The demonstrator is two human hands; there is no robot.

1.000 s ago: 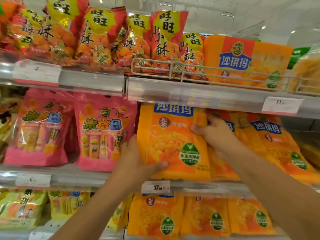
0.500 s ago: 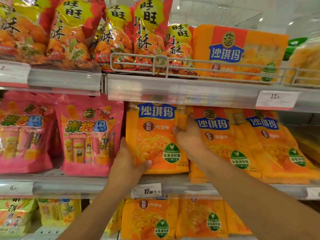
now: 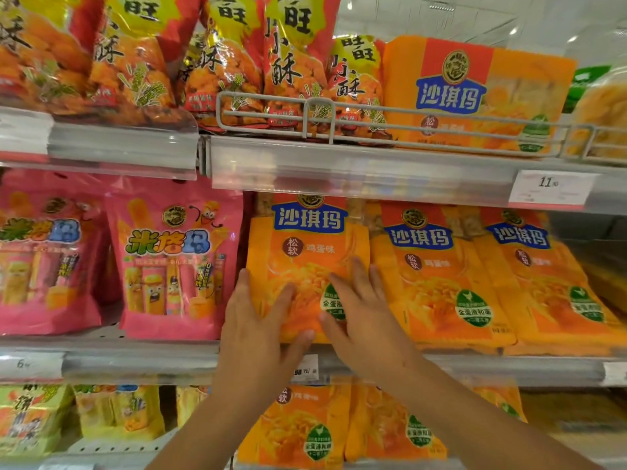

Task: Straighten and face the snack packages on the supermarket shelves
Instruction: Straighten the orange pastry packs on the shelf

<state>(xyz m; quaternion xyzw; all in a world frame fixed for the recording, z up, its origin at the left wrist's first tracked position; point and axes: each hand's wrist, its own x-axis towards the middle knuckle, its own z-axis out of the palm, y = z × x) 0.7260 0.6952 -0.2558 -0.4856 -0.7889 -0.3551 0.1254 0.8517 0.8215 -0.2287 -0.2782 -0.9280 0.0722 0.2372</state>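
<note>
An orange snack package (image 3: pixel 305 252) with a blue label stands upright on the middle shelf (image 3: pixel 142 362), facing front. My left hand (image 3: pixel 261 330) lies flat against its lower left part, fingers straight, thumb along the bottom edge. My right hand (image 3: pixel 363 310) presses flat on its lower right front, fingers spread over the green seal. Two more orange packages (image 3: pixel 437 283) (image 3: pixel 543 276) of the same kind lean back to its right.
Pink snack bags (image 3: pixel 173 266) stand left of the orange one. The top shelf holds red and yellow bags (image 3: pixel 285 62) behind a wire rail (image 3: pixel 319 117) and an orange package (image 3: pixel 475 93). The bottom shelf holds more orange packs (image 3: pixel 298 429) and yellow packs (image 3: pixel 115 412).
Both hands released their grip on the orange package's edges and now lie flat on its front. The package has been set upright on the shelf. The camera moved closer.
</note>
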